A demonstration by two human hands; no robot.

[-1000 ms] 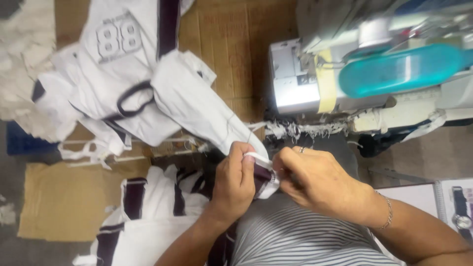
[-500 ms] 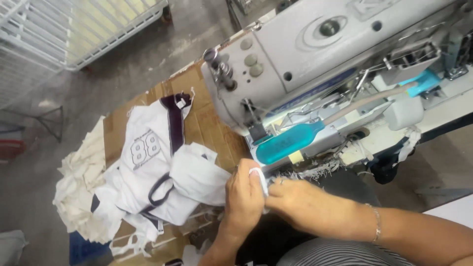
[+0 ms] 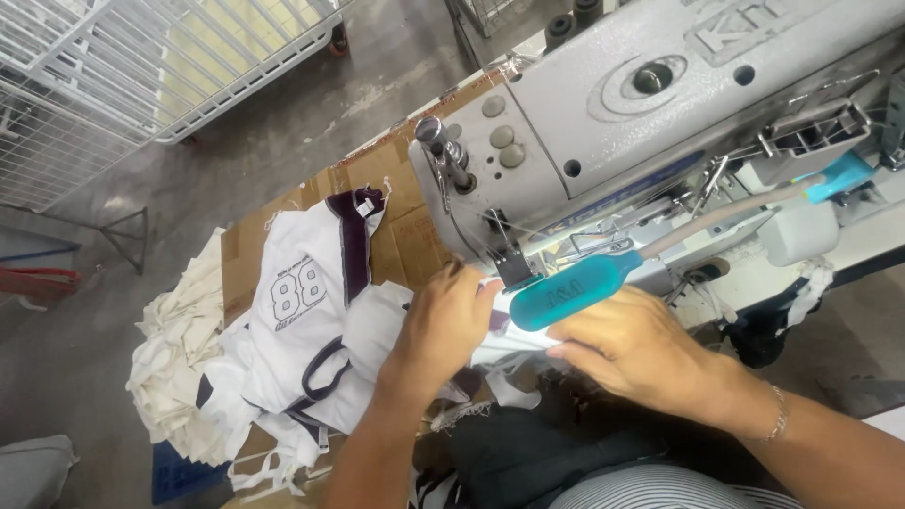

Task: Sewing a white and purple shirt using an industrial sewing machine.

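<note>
At far left, a white wire-mesh cart (image 3: 113,75) on the grey concrete floor (image 3: 311,113). Lower down, a heap of white cut fabric pieces with dark purple trim (image 3: 236,377) spilling over a brown cardboard sheet (image 3: 401,236). Next, the left hand (image 3: 443,325), palm down, fingers curled and pressed onto a white fabric piece (image 3: 372,320), pinning its edge beside the needle area of the grey industrial sewing machine (image 3: 660,123); hard to tell whether pinched or merely pressed flat. Just right, a teal plastic guide attachment (image 3: 575,292) jutting from the machine over the cloth. Then the right hand (image 3: 641,353), loosely closed, fingertips touching the cloth's near edge below the guide, thin bracelet (image 3: 778,419) at the wrist.
</note>
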